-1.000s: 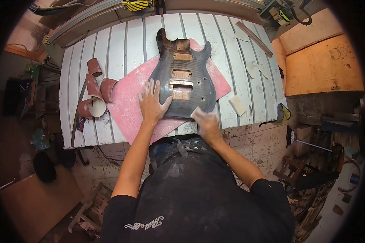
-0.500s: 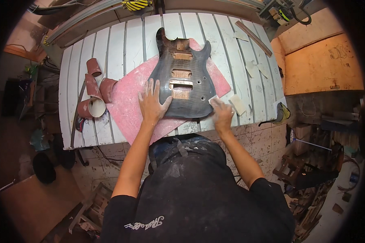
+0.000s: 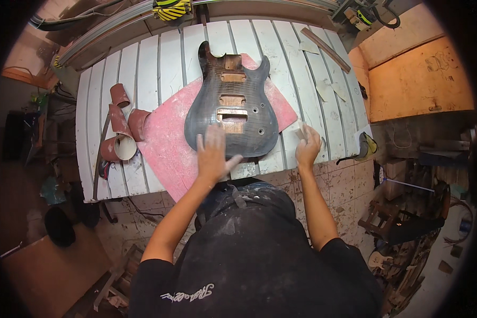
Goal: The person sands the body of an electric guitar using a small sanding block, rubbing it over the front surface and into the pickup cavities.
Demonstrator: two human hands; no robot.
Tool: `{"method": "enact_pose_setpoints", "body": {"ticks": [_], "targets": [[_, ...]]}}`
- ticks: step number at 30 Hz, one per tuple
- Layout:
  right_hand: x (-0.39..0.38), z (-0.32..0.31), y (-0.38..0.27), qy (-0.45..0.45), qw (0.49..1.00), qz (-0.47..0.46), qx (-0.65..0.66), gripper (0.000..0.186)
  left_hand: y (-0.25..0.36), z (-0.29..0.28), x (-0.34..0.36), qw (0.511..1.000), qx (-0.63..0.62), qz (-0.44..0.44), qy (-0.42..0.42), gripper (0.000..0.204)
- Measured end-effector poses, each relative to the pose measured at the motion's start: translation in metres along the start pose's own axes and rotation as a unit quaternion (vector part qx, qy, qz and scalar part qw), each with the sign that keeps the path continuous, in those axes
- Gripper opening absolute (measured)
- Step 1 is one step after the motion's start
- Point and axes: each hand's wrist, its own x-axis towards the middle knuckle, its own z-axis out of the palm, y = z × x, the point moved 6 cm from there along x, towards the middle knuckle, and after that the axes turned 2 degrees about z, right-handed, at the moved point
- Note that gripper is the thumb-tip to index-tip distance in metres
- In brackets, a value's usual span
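A dark-stained electric guitar body (image 3: 238, 122) lies flat, with bare wood showing in its pickup, bridge and neck cavities. It rests on a pink, dust-covered cloth or mat (image 3: 167, 135). My left hand (image 3: 213, 156) is over its lower left end, fingers spread and slightly blurred; whether it touches the wood I cannot tell. Beyond the body's lower right edge, my right hand (image 3: 308, 149) is closed on a small pale sanding pad (image 3: 301, 128), partly hidden by the fingers. Whitish dust coats my fingers.
Rolled reddish-brown sandpaper (image 3: 120, 119) lies on the left of the white slatted table (image 3: 167, 69). A wooden strip (image 3: 326, 49) and pale paper scraps (image 3: 331, 90) lie at the far right. A dark and yellow item (image 3: 367, 146) hangs at the right corner.
My right hand has moved right, away from the body's edge, and taken up the pale pad that lay beside it. My left hand has slid right and toward me.
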Motion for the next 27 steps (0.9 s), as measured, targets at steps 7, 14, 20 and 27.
{"method": "enact_pose_setpoints", "body": {"ticks": [7, 14, 20, 27], "targets": [[-0.024, 0.022, -0.002, -0.024, 0.989, 0.058, 0.137, 0.059, 0.115, 0.036, 0.01, 0.952, -0.094, 0.286, -0.054, 0.105], [-0.032, 0.034, -0.022, 0.01, 0.984, 0.082, 0.158, 0.049, 0.104, 0.04, 0.018, 0.945, -0.086, 0.316, -0.001, 0.098], [-0.046, 0.063, -0.019, -0.022, 0.948, 0.132, 0.288, 0.043, -0.022, -0.005, 0.02, 0.988, -0.002, 0.154, 0.009, 0.093], [-0.056, 0.069, -0.037, -0.035, 0.959, 0.154, 0.236, 0.045, -0.119, -0.001, 0.027, 0.982, -0.178, -0.062, 0.032, 0.083]]}}
